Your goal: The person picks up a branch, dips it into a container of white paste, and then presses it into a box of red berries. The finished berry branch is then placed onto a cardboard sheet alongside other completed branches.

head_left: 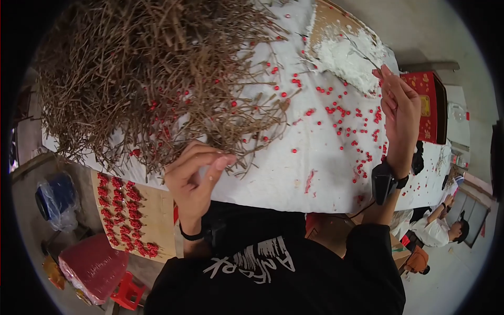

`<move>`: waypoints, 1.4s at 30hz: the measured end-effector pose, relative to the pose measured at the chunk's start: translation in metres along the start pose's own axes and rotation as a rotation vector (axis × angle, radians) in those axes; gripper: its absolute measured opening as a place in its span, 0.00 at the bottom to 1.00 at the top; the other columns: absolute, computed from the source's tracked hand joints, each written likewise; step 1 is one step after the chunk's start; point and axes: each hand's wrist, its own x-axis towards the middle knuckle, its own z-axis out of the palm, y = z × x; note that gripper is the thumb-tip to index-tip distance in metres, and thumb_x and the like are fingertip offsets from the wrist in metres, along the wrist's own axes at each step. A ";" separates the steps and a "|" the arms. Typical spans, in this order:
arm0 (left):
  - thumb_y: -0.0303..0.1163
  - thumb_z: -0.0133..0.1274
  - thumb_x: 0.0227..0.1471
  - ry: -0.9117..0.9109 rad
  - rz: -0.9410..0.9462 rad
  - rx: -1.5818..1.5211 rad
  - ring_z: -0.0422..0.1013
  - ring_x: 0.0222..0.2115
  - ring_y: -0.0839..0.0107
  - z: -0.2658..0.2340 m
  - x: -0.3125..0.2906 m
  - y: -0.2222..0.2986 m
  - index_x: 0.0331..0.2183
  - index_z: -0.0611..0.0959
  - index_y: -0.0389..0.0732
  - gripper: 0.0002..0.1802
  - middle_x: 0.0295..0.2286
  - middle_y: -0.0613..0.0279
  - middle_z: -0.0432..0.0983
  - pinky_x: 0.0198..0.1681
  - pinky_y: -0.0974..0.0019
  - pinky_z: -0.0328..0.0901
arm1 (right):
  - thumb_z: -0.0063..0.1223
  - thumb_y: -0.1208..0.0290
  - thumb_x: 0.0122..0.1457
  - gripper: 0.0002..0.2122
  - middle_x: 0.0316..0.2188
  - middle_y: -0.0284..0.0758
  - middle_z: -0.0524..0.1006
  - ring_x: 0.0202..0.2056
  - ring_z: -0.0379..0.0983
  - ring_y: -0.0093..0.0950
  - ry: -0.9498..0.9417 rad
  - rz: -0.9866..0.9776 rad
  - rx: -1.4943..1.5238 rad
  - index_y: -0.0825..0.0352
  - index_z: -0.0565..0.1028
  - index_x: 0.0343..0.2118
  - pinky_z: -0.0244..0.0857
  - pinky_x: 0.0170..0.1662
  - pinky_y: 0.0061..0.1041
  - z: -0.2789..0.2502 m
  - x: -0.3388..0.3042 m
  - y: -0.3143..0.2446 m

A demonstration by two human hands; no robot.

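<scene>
My right hand [401,102] is raised at the right of the table and pinches a thin twig [361,51]. The twig points up and left over a white powdery heap [347,62] on a brown board [329,22]. What looks like a small red berry shows near its far end. My left hand [193,173] is closed at the near edge of a big pile of dry brown twigs [147,68]. Its thumb and index fingertips meet, and whatever may be between them is too small to make out. Loose red berries [341,113] lie scattered between the hands on the white cloth [278,178].
A board with rows of red berry clusters [119,210] stands low left, near a red stool [127,292] and a blue container wrapped in plastic [56,197]. Beyond my right wrist is a red box [428,105]. Other people [438,228] are at the far right.
</scene>
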 end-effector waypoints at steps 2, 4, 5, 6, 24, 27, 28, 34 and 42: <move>0.20 0.62 0.46 0.003 0.005 -0.002 0.71 0.26 0.70 -0.001 -0.001 0.000 0.28 0.85 0.31 0.03 0.25 0.57 0.81 0.32 0.68 0.65 | 0.58 0.66 0.60 0.12 0.16 0.19 0.62 0.16 0.48 0.09 0.188 -0.115 -0.441 0.71 0.82 0.40 0.41 0.18 0.14 0.028 -0.001 -0.007; 0.20 0.62 0.45 -0.019 0.020 -0.016 0.72 0.26 0.69 -0.003 0.000 -0.001 0.28 0.85 0.31 0.04 0.24 0.57 0.81 0.32 0.68 0.65 | 0.58 0.64 0.60 0.12 0.15 0.19 0.60 0.16 0.47 0.10 0.285 -0.182 -0.666 0.69 0.82 0.38 0.40 0.18 0.15 0.038 0.008 -0.010; 0.20 0.62 0.45 -0.016 0.023 -0.023 0.72 0.26 0.69 -0.004 0.001 -0.002 0.28 0.85 0.31 0.04 0.24 0.57 0.81 0.32 0.68 0.65 | 0.59 0.64 0.58 0.12 0.14 0.19 0.61 0.16 0.48 0.10 0.224 -0.264 -0.771 0.69 0.83 0.36 0.40 0.18 0.16 0.035 0.021 -0.012; 0.20 0.62 0.44 -0.019 0.030 -0.029 0.72 0.26 0.69 -0.004 0.001 -0.002 0.28 0.85 0.31 0.04 0.24 0.57 0.81 0.32 0.68 0.65 | 0.61 0.63 0.57 0.12 0.14 0.19 0.61 0.16 0.49 0.11 0.160 -0.343 -0.874 0.68 0.83 0.35 0.41 0.19 0.17 0.030 0.035 -0.015; 0.18 0.62 0.44 -0.013 0.034 -0.042 0.72 0.25 0.69 -0.003 0.002 -0.003 0.27 0.85 0.30 0.04 0.24 0.58 0.81 0.31 0.69 0.65 | 0.63 0.68 0.56 0.07 0.15 0.20 0.66 0.16 0.50 0.10 0.041 -0.218 -0.690 0.67 0.84 0.33 0.40 0.19 0.16 0.048 -0.022 0.038; 0.18 0.62 0.45 -0.005 0.004 -0.057 0.71 0.25 0.70 -0.002 0.000 -0.003 0.27 0.85 0.30 0.03 0.24 0.57 0.81 0.30 0.70 0.64 | 0.63 0.68 0.56 0.08 0.15 0.20 0.66 0.15 0.49 0.10 0.040 -0.033 -0.646 0.67 0.84 0.33 0.39 0.19 0.16 0.044 -0.033 0.033; 0.18 0.62 0.45 0.004 -0.009 -0.065 0.70 0.25 0.70 -0.002 0.000 -0.003 0.27 0.85 0.30 0.03 0.24 0.57 0.81 0.30 0.70 0.64 | 0.63 0.68 0.56 0.08 0.15 0.20 0.65 0.15 0.49 0.10 0.050 0.037 -0.571 0.67 0.84 0.33 0.38 0.18 0.16 0.040 -0.035 0.031; 0.19 0.61 0.47 0.021 -0.011 -0.096 0.70 0.25 0.72 0.000 -0.001 -0.004 0.27 0.85 0.30 0.02 0.25 0.56 0.81 0.30 0.71 0.63 | 0.63 0.70 0.56 0.08 0.15 0.20 0.65 0.15 0.49 0.09 0.099 0.120 -0.346 0.69 0.84 0.34 0.39 0.19 0.15 0.021 -0.051 0.013; 0.19 0.61 0.47 0.033 -0.022 -0.082 0.70 0.26 0.72 0.000 -0.003 -0.005 0.28 0.85 0.30 0.02 0.26 0.56 0.82 0.30 0.71 0.63 | 0.65 0.74 0.52 0.06 0.17 0.24 0.70 0.17 0.57 0.11 0.339 -0.687 -0.883 0.69 0.84 0.32 0.49 0.20 0.14 0.036 -0.022 0.019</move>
